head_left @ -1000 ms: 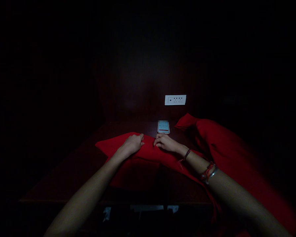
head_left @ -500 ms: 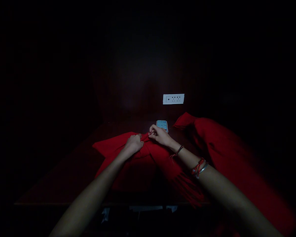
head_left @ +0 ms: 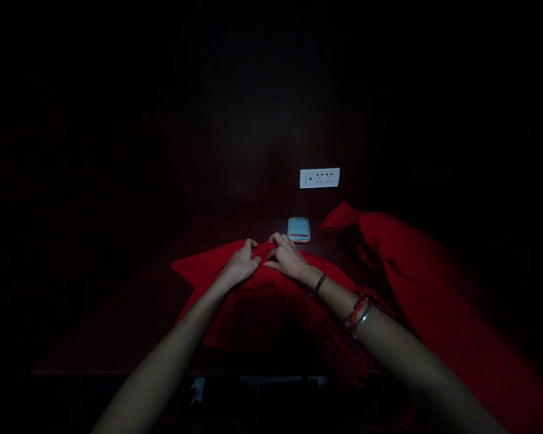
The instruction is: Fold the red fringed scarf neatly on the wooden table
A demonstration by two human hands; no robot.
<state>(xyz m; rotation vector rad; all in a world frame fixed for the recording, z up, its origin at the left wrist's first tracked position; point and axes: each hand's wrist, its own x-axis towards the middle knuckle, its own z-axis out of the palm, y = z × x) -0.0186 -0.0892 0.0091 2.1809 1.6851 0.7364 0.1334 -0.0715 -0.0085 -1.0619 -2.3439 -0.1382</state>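
A red fringed scarf (head_left: 253,307) lies spread on a dark wooden table (head_left: 117,319) in a very dim room. My left hand (head_left: 242,262) and my right hand (head_left: 286,256) rest side by side on the scarf's far edge, fingers curled and pinching the red cloth between them. Bracelets circle my right wrist. The scarf's fringe hangs near the table's front edge under my right forearm.
A lit phone (head_left: 298,229) lies on the table just beyond my right hand. A white wall socket (head_left: 319,178) sits on the dark back panel. Another heap of red cloth (head_left: 416,265) covers the right side. Pale scraps (head_left: 262,381) show below the table's front edge.
My right hand drew the scarf's right part in toward the left hand, then lowered onto the cloth. Both hands now sit close together at the far edge.
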